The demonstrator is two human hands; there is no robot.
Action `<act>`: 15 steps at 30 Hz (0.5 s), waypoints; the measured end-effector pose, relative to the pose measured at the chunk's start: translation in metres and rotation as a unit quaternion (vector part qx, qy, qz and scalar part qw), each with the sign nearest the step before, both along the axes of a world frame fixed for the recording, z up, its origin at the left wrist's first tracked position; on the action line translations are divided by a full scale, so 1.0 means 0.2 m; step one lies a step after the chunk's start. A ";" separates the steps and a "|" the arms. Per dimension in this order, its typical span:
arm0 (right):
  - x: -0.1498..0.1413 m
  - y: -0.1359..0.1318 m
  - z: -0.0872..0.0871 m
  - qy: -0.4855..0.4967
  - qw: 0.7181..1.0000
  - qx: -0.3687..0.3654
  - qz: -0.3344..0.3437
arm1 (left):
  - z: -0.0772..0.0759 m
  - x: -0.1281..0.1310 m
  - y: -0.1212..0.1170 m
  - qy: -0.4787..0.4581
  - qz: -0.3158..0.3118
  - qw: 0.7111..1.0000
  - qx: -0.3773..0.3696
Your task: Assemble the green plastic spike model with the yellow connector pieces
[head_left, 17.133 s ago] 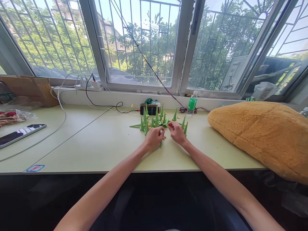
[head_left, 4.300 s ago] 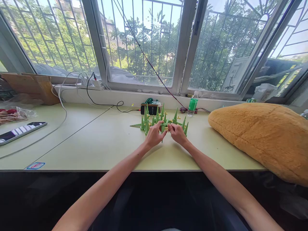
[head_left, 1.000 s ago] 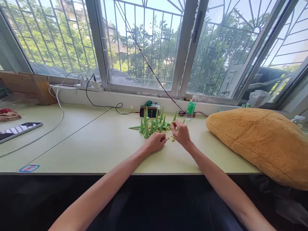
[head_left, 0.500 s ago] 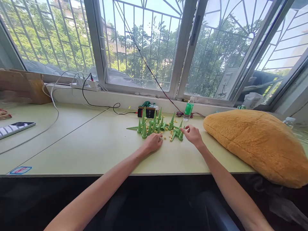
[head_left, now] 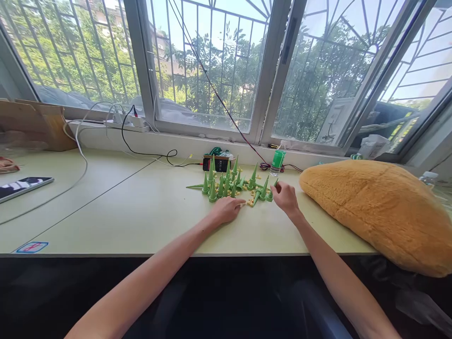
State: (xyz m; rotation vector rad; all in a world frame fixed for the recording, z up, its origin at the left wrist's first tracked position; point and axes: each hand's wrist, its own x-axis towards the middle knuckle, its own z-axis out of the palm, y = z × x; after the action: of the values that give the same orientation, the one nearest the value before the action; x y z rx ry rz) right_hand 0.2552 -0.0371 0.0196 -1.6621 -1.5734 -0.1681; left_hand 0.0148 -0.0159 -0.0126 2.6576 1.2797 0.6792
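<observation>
Several green plastic cone-shaped spikes (head_left: 213,194) are clustered on the table, most standing point up, some lying tilted. Small yellow pieces (head_left: 250,203) are scattered among them. My left hand (head_left: 226,210) rests on the table at the near side of the cluster, its index finger stretched toward the yellow pieces; its other fingers are partly hidden. With thumb and fingers closed, my right hand (head_left: 285,197) grips a green spike (head_left: 270,195) at the right end of the cluster. That spike leans, its base close to the tabletop. Another spike (head_left: 263,190) stands just left of it.
A phone (head_left: 221,164) with a lit screen stands behind the spikes. Near it is a green-labelled bottle (head_left: 277,162). An orange plush cushion (head_left: 374,207) covers the right side. Another phone (head_left: 24,187), cables (head_left: 84,160) and a cardboard box (head_left: 52,127) are at left.
My right hand has closed on the rightmost spike and shifted it slightly right, tilting it. My left hand's index finger has reached further right, toward the yellow pieces.
</observation>
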 end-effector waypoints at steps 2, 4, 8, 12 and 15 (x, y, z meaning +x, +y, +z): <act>-0.05 -0.02 0.03 0.001 0.999 0.031 0.035 | 0.00 0.00 0.00 -0.004 0.001 1.000 0.003; -0.12 -0.02 0.06 0.006 0.994 0.041 0.098 | 0.01 0.00 0.00 -0.023 0.005 1.000 0.002; -0.23 0.03 0.12 -0.002 0.978 0.027 0.208 | 0.02 0.00 -0.01 -0.064 0.027 0.997 0.017; -0.28 0.11 0.11 -0.027 0.964 0.029 0.261 | 0.04 0.00 -0.03 -0.098 0.041 0.994 0.030; -0.30 0.13 0.05 -0.002 0.955 0.041 0.293 | 0.05 0.00 -0.04 -0.106 0.036 0.993 0.023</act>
State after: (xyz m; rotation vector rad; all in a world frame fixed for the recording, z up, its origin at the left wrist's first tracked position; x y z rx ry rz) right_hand 0.1960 -0.0108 0.0301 -1.0715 -1.9610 0.0737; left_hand 0.0158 -0.0246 -0.0021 2.5012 1.3188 0.9831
